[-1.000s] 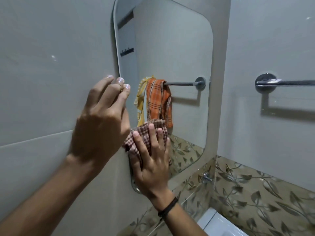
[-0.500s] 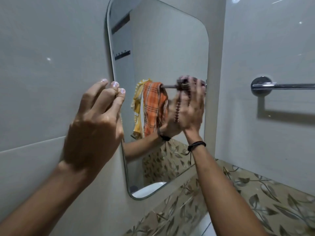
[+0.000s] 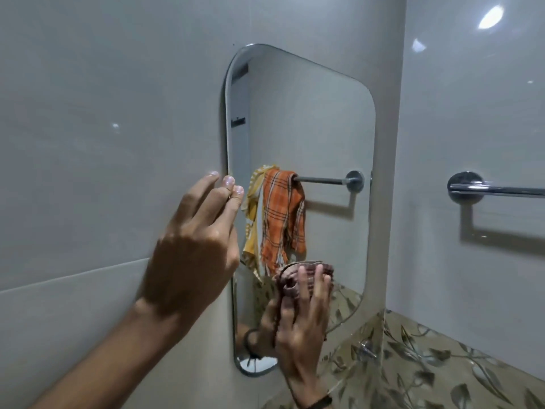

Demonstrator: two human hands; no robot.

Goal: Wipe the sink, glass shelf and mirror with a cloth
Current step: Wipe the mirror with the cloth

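Note:
The wall mirror [image 3: 309,128], with rounded corners, hangs on grey tiles. My right hand [image 3: 300,326] holds a bunched red-brown checked cloth [image 3: 290,280] against the lower part of the glass, fingers spread over it. Fingertips of my left hand [image 3: 194,246] rest on the wall at the mirror's left edge, holding nothing. The sink shows only as a white reflection [image 3: 256,364] at the mirror's bottom. No glass shelf is in view.
A chrome towel rail [image 3: 495,190] is fixed to the right wall. An orange checked towel and a yellow one appear only as reflections [image 3: 283,214] in the mirror. A leaf-patterned tile band [image 3: 413,364] runs below the mirror.
My right hand swept the cloth from the mirror's lower left up to its right side, then back down to the lower middle. My left hand stayed at the mirror's left edge.

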